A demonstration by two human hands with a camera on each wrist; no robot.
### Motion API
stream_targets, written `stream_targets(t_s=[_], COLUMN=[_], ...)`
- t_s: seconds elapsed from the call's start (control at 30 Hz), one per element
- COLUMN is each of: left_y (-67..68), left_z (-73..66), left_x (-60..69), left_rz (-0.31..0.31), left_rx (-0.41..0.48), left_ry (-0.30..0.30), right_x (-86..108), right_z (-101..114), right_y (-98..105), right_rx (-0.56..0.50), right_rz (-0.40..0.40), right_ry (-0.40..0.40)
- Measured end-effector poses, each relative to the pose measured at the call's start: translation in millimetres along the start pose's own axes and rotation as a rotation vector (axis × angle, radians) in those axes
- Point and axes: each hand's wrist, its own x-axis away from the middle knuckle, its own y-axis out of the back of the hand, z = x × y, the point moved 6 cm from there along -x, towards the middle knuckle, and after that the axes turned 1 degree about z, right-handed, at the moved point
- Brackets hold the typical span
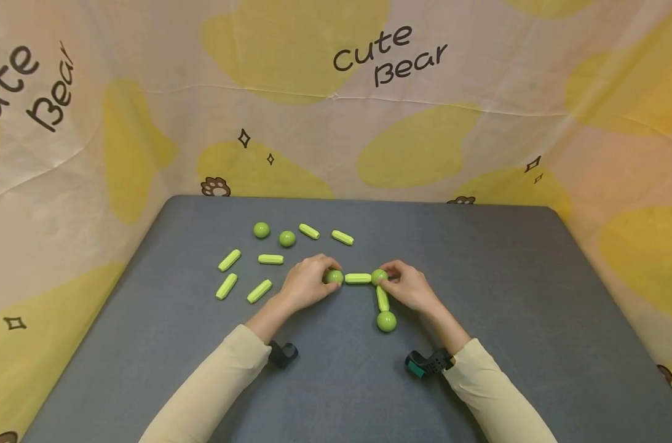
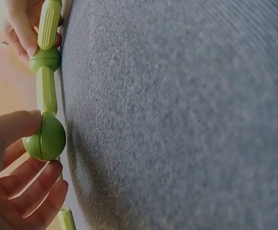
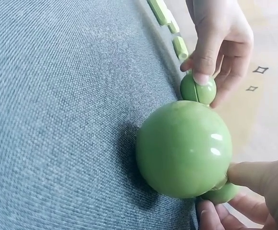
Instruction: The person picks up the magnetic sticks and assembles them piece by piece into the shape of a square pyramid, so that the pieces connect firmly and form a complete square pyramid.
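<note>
My left hand [image 1: 307, 282] pinches a green ball [image 1: 334, 277] between thumb and fingers. A ribbed light-green rod [image 1: 358, 278] lies between it and a second green ball [image 1: 379, 276], which my right hand [image 1: 412, 287] grips. The rod meets the right ball; whether it is joined to the left one I cannot tell. From the right ball another rod [image 1: 382, 299] runs toward me to a third ball [image 1: 387, 321]. This nearest ball [image 3: 182, 148] looms large in the right wrist view, partly hiding what my right hand holds.
Loose green balls [image 1: 261, 230] and several light-green rods [image 1: 271, 259] lie left of and behind my left hand on the dark grey table [image 1: 507, 271]. A patterned cloth [image 1: 291, 49] hangs behind the table and along both sides.
</note>
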Motion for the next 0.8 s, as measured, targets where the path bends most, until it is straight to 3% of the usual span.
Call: stream_targets(t_s=[0.37, 0.8], left_y=[-3.5, -3.4], left_z=[1.4, 1.6], left_x=[-1.0, -4.2], left_rz=[0.01, -0.001], left_rx=[0.006, 0.014], left_ry=[0.0, -0.008], right_x=[-0.5, -4.7], right_z=[2.5, 8.7], right_y=[0.1, 0.8], right_rx=[0.002, 0.05], right_rz=[0.005, 0.018], right_ry=[0.01, 0.112])
